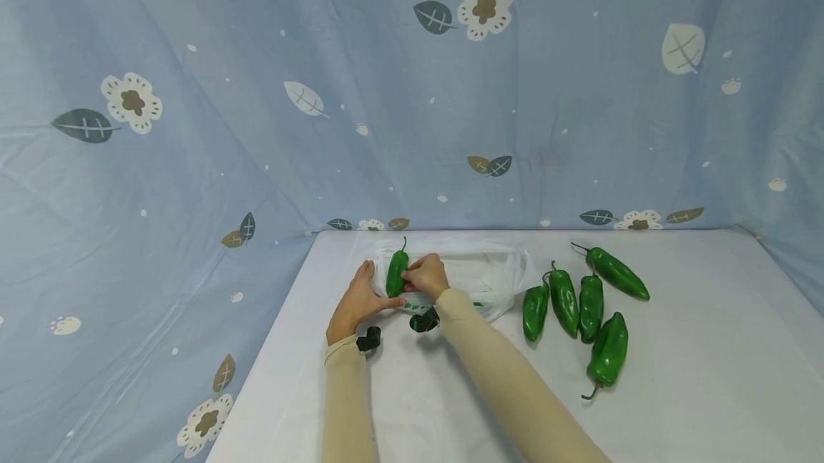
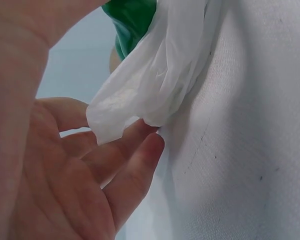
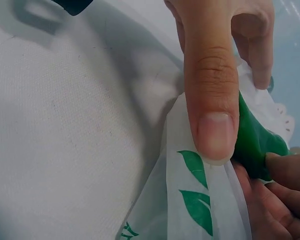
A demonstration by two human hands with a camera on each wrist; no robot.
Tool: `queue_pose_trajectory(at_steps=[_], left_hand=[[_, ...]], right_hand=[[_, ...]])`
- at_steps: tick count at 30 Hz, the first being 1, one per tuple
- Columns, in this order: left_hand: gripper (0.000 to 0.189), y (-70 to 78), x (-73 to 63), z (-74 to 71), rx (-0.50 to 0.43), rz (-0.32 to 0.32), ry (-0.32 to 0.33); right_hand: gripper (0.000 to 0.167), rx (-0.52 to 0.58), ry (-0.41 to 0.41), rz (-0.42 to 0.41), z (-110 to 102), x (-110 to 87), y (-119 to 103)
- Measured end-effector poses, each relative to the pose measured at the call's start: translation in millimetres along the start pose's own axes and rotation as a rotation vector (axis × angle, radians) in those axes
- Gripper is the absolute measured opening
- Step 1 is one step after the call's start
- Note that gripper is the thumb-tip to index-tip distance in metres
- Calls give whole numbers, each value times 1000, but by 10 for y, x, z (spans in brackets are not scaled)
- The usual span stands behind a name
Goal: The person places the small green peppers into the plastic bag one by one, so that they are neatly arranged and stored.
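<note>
A green pepper (image 1: 397,273) with its stem pointing away stands over the left end of a white plastic bag (image 1: 476,273) printed with green leaves. My right hand (image 1: 426,275) pinches this pepper from its right side; in the right wrist view the right fingertips (image 3: 290,172) touch its green skin. At the bag's left end, my left hand (image 1: 360,300) is spread, with the thumb stretched along the near side. The left wrist view shows its loosely bent fingers (image 2: 135,185) against the white plastic (image 2: 155,85). Inside the bag, the contents cannot be made out.
Several green peppers (image 1: 564,303) lie on the white table (image 1: 702,348) right of the bag, one (image 1: 608,350) nearer the front. A blue patterned curtain (image 1: 386,91) hangs behind and to the left. Each wrist carries a small black camera (image 1: 425,320).
</note>
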State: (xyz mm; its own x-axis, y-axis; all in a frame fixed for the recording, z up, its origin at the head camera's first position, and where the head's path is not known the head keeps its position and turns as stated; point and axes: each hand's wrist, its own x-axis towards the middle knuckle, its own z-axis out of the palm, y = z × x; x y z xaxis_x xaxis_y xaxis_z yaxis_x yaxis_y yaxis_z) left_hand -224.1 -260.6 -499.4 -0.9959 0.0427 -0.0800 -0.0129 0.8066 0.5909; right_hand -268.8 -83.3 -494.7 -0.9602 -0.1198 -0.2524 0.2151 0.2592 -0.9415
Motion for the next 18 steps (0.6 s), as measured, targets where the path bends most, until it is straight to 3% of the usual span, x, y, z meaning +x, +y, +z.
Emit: queue_pose_trajectory(at_steps=[11,18], left_hand=[[132,20,6,-2,28,-2,-3],[134,4,11,0,43,5,-9]], right_hand=[[21,27,-6,7,14,45,45],[24,-11,18,-12,12,22,32]])
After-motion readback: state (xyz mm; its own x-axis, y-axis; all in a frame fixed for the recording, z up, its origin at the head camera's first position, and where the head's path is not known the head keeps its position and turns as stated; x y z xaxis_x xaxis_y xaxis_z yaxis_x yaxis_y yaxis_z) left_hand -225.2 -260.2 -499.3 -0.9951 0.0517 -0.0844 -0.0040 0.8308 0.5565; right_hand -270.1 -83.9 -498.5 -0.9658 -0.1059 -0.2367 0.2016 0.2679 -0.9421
